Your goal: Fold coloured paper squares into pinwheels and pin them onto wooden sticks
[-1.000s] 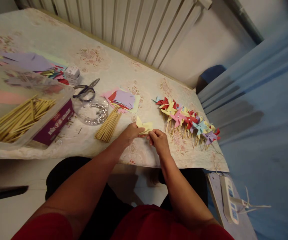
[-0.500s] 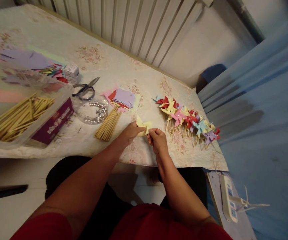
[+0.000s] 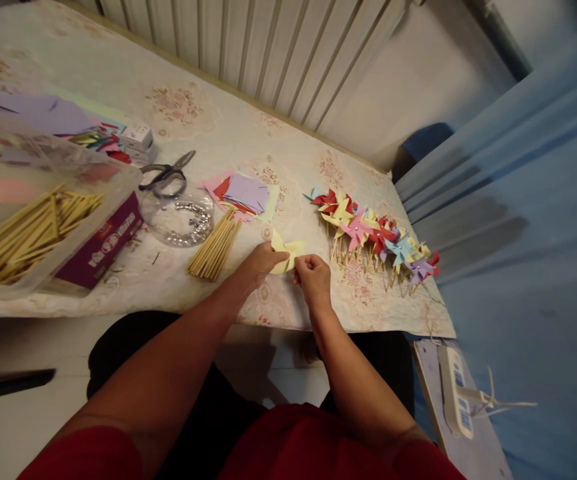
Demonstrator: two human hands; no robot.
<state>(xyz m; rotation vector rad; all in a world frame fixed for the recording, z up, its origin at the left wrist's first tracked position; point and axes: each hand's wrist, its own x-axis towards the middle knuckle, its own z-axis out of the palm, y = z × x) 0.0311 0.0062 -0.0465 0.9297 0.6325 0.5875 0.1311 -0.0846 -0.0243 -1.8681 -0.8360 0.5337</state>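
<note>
Seated person at a table (image 3: pixel 288 133) covered with a floral cloth, head view. Nearest, at 6 o'clock, two bare forearms rise from red sleeves and meet over the front edge of the table. The left hand (image 3: pixel 261 261) and the right hand (image 3: pixel 312 277) both pinch a folded yellow paper piece (image 3: pixel 285 253), fingers closed on it from either side; the paper sits between the two hands, just above the cloth. At 9 o'clock from the hands lies a loose bundle of bamboo sticks (image 3: pixel 217 245), its far end touching a stack of coloured paper squares (image 3: pixel 245 195). At 3 o'clock, near the right hand, a row of finished paper pinwheels (image 3: pixel 373 237) on sticks runs toward the table's right corner. Further left stand a clear round dish of metal pins (image 3: pixel 181 219) and, beyond it, black-handled scissors (image 3: pixel 165 177). At the far left, a clear plastic tub (image 3: pixel 48 227) holds more sticks. Behind the table, at 12 o'clock, a white radiator (image 3: pixel 268 53). On the floor at 4 o'clock, a white power strip (image 3: pixel 455 400).
</note>
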